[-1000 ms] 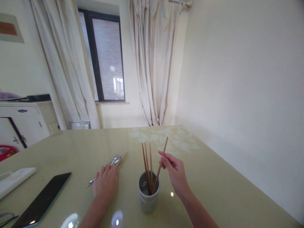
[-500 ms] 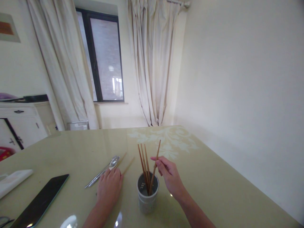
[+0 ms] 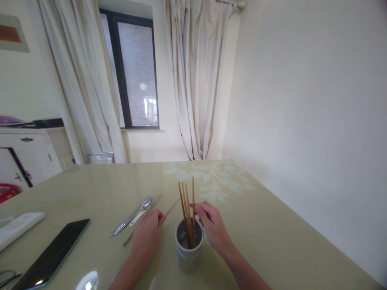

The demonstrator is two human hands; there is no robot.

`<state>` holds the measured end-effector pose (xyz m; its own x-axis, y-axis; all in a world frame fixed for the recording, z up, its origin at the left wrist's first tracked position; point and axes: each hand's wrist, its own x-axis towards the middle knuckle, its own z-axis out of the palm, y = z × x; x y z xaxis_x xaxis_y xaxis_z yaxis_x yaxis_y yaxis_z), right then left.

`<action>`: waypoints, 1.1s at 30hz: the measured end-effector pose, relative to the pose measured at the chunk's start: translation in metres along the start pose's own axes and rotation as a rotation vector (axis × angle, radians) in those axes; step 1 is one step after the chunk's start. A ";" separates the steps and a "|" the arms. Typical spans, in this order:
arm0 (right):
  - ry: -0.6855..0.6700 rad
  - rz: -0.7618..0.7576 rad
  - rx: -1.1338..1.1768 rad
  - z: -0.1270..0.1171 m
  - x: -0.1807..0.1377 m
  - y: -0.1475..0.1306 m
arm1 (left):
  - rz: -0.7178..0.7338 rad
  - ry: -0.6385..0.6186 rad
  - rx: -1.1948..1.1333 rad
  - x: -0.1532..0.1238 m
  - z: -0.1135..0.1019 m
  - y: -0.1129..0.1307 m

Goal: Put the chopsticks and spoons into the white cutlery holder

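A grey utensil cup stands upright on the table, with several brown wooden chopsticks leaning in it. My right hand is at the cup's right side, thumb and index finger closed around the rightmost chopstick, whose lower end is inside the cup. To the left of the cup, my left hand is closed low over the table, pinching a lighter chopstick that points up and right. Another chopstick lies partly under this hand. Beyond it are metal spoons and a white-handled utensil.
A black tablet or phone and a white flat object lie at the left. A shiny white object sits near the front edge. The table runs along a wall at the right; curtains hang behind.
My right hand has brought its chopstick from a slant to nearly upright in the cup. My left hand has shifted right and lifted a chopstick towards the cup, uncovering another chopstick's end.
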<state>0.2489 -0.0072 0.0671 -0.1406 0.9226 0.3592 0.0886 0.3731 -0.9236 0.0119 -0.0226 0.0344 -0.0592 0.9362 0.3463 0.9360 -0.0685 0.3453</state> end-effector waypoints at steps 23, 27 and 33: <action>0.395 0.037 0.246 -0.019 0.021 0.009 | 0.062 0.066 -0.177 0.003 0.000 0.012; 0.691 -0.177 0.298 -0.060 0.028 -0.003 | -0.065 0.110 0.352 0.007 -0.016 -0.020; 0.512 -0.094 0.482 -0.056 0.019 -0.017 | -0.127 0.027 0.480 0.003 -0.019 -0.035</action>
<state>0.3003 0.0095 0.0970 0.3652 0.8628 0.3495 -0.3640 0.4779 -0.7995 -0.0277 -0.0237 0.0397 -0.1865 0.9173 0.3519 0.9746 0.2180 -0.0517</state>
